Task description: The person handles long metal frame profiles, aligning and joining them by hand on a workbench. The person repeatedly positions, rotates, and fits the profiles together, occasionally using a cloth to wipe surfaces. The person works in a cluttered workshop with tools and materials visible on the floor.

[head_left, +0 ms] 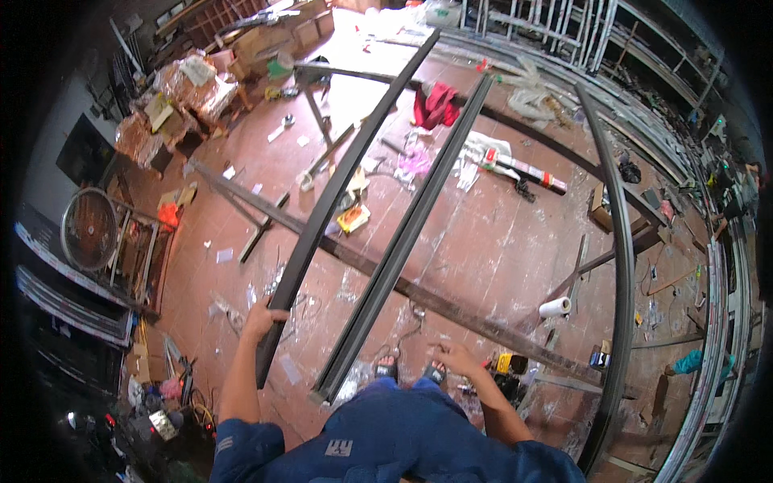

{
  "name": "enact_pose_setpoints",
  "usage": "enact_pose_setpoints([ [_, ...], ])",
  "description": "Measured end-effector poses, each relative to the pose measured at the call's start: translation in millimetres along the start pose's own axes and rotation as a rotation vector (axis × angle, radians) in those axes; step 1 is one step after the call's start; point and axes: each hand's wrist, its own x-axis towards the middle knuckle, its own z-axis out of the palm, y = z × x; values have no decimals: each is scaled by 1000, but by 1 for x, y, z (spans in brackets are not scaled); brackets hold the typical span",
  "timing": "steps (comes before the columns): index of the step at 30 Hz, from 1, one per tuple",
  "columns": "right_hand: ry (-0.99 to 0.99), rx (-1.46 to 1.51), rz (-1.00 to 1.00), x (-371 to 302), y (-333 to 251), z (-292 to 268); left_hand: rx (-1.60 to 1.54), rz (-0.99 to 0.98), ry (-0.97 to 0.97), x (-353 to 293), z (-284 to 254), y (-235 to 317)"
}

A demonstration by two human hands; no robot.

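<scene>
Red tiled floor [483, 262], leftmost dark bar [342, 181] under left fingers [276, 315]

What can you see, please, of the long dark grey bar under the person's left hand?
The long dark grey bar looks like metal, with a broad, smooth upper face. It lies lengthwise away from the person, apparently resting across a dark brown near rail and a dark far rail, both ends projecting beyond them; its curve may be fisheye bending. The bare left hand seems to grip its left edge near the close end; the underside is hidden.
</scene>
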Motion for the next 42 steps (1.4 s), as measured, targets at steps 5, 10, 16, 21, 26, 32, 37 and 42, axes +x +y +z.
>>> enact_pose_setpoints([
  [5,37,-38,-9,-6,-36,27,217,-68,41,29,-61,-36],
  [10,85,-119,115,-27,-41,46,634,121,276,43,-134,-62],
  [16,97,-98,117,-16,-15,88,145,375,62,-19,52,58],
  [21,20,-166,76,16,-65,129,170,153,-292,-54,165,81],
  [26,-29,266,163,59,-72,143,298,150,-320,-60,100,30],
  [32,-19,977,23,114,-114,171,440,78,-428,-122,-36,-114],
  [37,258,1220,-179,86,-125,159,503,-81,-426,-181,-131,-223],
  [42,501,1122,-246,58,-107,140,409,-292,-432,-203,-162,-228],
])
